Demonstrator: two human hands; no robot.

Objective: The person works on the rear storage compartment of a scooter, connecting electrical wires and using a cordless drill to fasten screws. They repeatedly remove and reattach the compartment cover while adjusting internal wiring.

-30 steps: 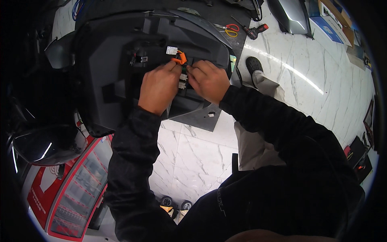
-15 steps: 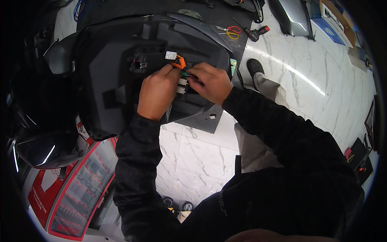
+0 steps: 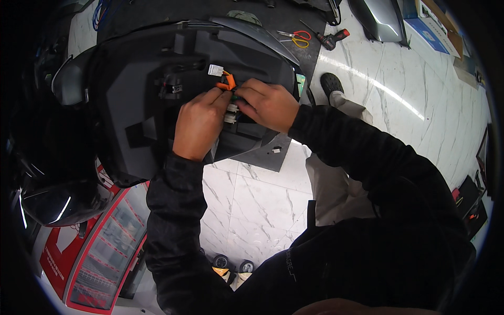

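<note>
Over a dark moulded car panel (image 3: 118,113), my two hands meet fingertip to fingertip at a wiring bundle. My left hand (image 3: 199,125) is closed, its thumb and fingers pinching by a small green connector (image 3: 235,96). From the other side my right hand (image 3: 270,105) pinches at the same green piece; its fingertips are partly hidden. An orange-wrapped wire end (image 3: 230,82) sticks up just beyond the fingers, with a white label tag (image 3: 215,70) beside it. White connectors (image 3: 230,113) sit right below the fingertips, between the hands.
A black clip-like fitting (image 3: 172,88) sits on the panel to the left. Beyond the panel's right side lie scissors (image 3: 298,39) with red and yellow handles and a cordless drill (image 3: 333,40). A small white part (image 3: 275,150) rests on the grey mat (image 3: 262,160). A red-framed cabinet (image 3: 107,252) stands lower left.
The whole view has shifted slightly, so the panel and hands appear a little further left. My right fingers are closer to the left ones. Both hands stay at the wiring.
</note>
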